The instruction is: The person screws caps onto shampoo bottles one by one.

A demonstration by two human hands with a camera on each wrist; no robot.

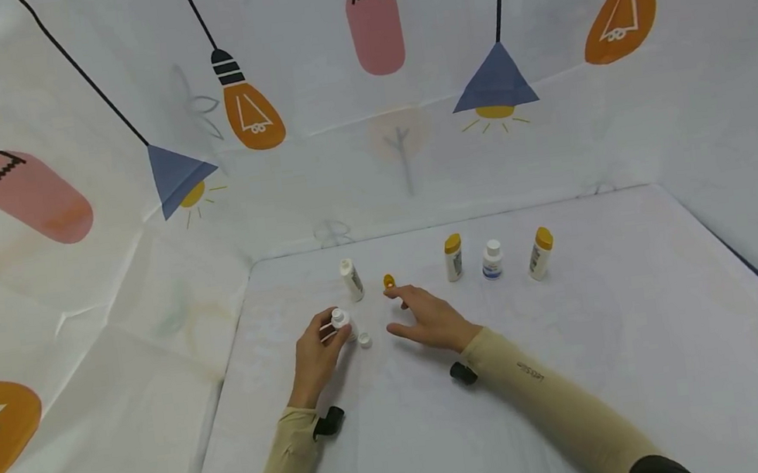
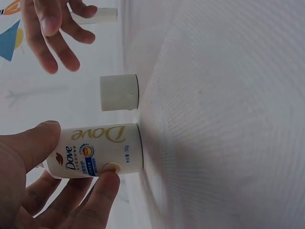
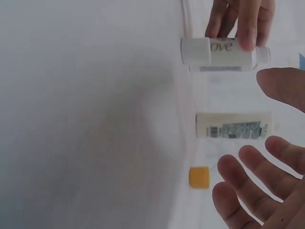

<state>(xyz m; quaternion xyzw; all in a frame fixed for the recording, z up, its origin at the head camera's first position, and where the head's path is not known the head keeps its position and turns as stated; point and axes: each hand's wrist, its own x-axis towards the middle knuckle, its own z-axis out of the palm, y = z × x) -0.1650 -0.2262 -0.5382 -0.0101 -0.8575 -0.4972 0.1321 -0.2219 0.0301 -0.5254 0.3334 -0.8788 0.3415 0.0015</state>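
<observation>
Left grip holding Dove bottle
I'm judging it light, stiff, best held mid-body; right grip hovering wide.

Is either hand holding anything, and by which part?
The left hand grips the white Dove bottle by its body sides; the right hand holds nothing.

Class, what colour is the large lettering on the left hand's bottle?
The large Dove lettering is gold; the left wrist view shows it best.
</observation>
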